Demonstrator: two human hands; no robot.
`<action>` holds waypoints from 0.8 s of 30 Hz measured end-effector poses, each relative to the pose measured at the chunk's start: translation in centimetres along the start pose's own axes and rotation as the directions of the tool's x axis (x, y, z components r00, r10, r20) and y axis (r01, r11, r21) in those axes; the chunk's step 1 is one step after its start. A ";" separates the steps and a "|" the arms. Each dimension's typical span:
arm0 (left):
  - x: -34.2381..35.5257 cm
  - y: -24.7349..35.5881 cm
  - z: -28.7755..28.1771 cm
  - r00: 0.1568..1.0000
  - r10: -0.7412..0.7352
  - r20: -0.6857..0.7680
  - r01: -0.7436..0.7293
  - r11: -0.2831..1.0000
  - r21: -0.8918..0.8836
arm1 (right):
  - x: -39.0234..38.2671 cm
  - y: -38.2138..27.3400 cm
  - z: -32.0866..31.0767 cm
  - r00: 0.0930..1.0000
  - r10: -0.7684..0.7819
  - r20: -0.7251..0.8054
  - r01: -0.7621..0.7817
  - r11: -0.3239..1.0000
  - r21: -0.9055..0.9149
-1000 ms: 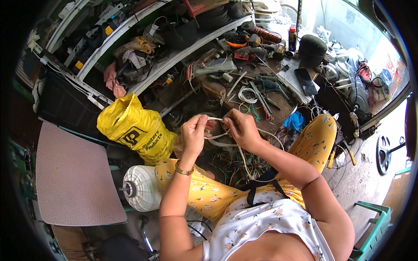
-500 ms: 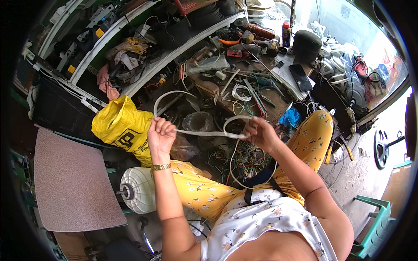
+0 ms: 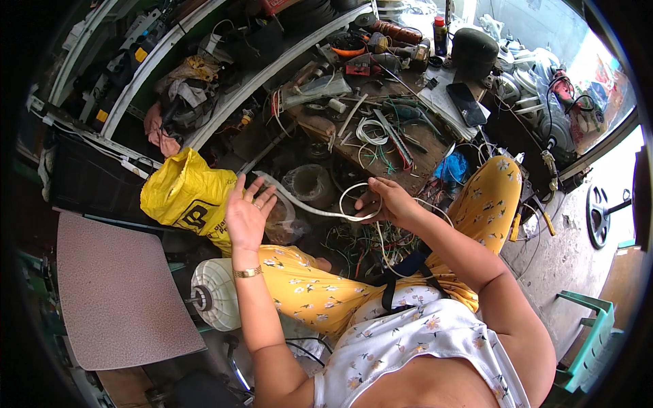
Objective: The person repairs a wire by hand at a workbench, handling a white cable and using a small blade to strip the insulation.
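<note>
A long white cord [image 3: 309, 208] runs in a curve between my hands, its left stretch thicker and flatter-looking than the thin part at the right. My right hand [image 3: 389, 202] is closed on it, pinching it where a small loop stands up beside the fingers. From there a thin length hangs in a wide arc toward my lap. My left hand [image 3: 249, 214] is open, palm up with fingers spread, near the cord's left stretch; whether the fingertips touch it I cannot tell.
Ahead, a cluttered wooden bench [image 3: 413, 178] carries wires, tools and a dark phone [image 3: 466, 105]. A yellow bag [image 3: 187, 194] stands left, above a white plastic drum [image 3: 216, 292] with a shaft. Tangled wires [image 3: 350, 248] lie between my knees. A green plastic stool [image 3: 588, 340] is at right.
My left hand has let go of the cord and opened. The cord's left loop has dropped away into a looser curve. My right hand has shifted slightly left, still holding the cord.
</note>
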State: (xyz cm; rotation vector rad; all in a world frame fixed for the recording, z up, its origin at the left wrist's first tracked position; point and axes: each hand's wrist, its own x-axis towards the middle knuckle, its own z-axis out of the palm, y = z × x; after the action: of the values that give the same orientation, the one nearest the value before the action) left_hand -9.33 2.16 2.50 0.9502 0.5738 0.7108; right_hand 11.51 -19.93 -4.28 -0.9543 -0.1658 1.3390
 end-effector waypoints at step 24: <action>-1.8 -4.1 7.2 0.837 -0.332 0.435 -0.116 0.669 0.734 | -3.5 -1.0 2.3 0.786 -0.521 0.333 0.556 0.361 -0.749</action>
State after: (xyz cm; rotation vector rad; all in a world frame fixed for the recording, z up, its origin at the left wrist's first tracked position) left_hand -4.20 -4.56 2.56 1.7985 0.3973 0.0185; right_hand 9.89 -21.80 -0.71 -1.4815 -1.1512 0.5768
